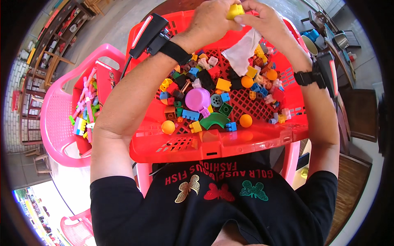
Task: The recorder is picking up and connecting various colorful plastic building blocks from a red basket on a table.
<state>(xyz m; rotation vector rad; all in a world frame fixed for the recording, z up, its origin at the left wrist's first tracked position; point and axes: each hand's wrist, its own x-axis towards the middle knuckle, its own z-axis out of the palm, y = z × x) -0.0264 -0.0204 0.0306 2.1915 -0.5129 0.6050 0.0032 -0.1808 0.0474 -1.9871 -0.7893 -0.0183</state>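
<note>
A yellow toy building block is pinched between my two hands over the far side of a red plastic basket. My left hand has its fingers closed on the block from the left. From the right, my right hand presses its thumb against the block, fingers curled behind it. A white cloth hangs just below my right hand, over the loose toys; whether that hand also grips it I cannot tell. In the basket lie a purple round toy cup, a green curved block and several coloured blocks.
Orange balls lie among the toys. To the left stands a pink chair with a red box of toy pieces on it. Wooden shelves are at the far left. Dark wooden furniture stands on the right.
</note>
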